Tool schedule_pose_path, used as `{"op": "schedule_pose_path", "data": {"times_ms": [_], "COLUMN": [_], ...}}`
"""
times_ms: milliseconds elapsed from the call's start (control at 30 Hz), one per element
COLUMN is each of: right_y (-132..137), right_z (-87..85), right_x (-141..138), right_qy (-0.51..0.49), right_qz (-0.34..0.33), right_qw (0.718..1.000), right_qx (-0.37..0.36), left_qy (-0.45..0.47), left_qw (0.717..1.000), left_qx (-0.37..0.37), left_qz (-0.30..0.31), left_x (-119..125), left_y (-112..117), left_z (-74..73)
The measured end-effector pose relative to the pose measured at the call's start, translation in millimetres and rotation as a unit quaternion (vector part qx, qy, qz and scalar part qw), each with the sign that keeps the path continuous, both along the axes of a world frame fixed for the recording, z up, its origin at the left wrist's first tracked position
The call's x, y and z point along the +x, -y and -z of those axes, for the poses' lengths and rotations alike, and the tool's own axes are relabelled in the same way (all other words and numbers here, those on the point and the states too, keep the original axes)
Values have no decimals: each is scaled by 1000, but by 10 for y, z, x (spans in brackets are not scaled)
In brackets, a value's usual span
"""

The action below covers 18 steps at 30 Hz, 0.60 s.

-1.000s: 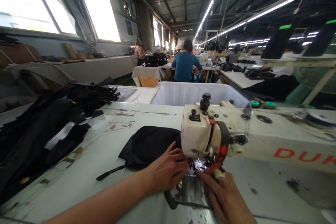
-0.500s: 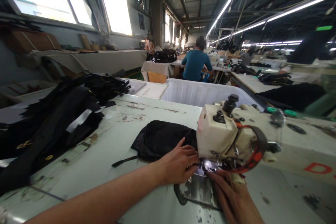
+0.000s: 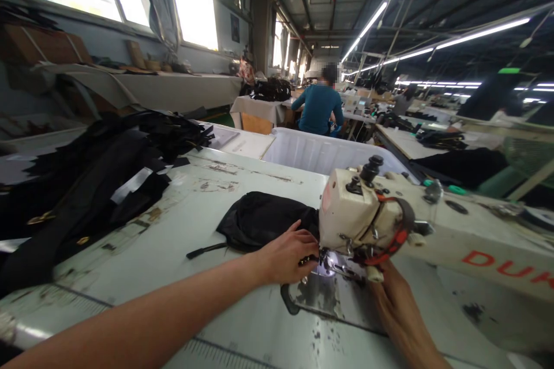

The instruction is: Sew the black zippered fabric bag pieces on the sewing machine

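A cream sewing machine (image 3: pixel 359 213) stands on a pale green table (image 3: pixel 182 277). A black fabric piece (image 3: pixel 259 219) lies bunched to the left of the machine head, with a strap trailing toward me. My left hand (image 3: pixel 285 253) rests on the edge of this fabric beside the needle, fingers curled and pressed onto it. My right hand (image 3: pixel 396 305) reaches up under the front of the machine head; its fingertips are hidden behind the head, near the lit needle plate (image 3: pixel 329 294).
A heap of black fabric pieces (image 3: pixel 99 179) covers the table's left side. A white plastic bin (image 3: pixel 324 153) stands behind the table. A person in a teal top (image 3: pixel 318 106) sits with their back to me at a farther table.
The view has swung slightly. My left hand stays on the black fabric at the needle. My right hand has moved up closer under the machine head, fingers now hidden.
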State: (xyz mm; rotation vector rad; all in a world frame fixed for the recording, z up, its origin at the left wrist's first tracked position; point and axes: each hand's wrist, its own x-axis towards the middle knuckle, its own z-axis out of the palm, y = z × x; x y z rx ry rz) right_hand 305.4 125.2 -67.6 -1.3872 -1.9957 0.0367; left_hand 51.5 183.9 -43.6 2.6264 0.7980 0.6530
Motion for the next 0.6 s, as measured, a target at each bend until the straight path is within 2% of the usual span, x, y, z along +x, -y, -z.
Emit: {"op": "schedule_pose_path", "data": {"times_ms": [300,600], "right_y": [4,-34], "right_z": [46,7], "right_x": [-89,-19], "right_qy": [15,20], "right_qz": [20,11], "right_qw": [999,1000], "right_qx": [-24,5], "left_qy": [4,6], "left_qw": [1000,1000], "left_qx": [5,7], "left_qz": [20,18], "left_x": [-2,-9], "left_y": [14,11], "left_z": [-3,24]}}
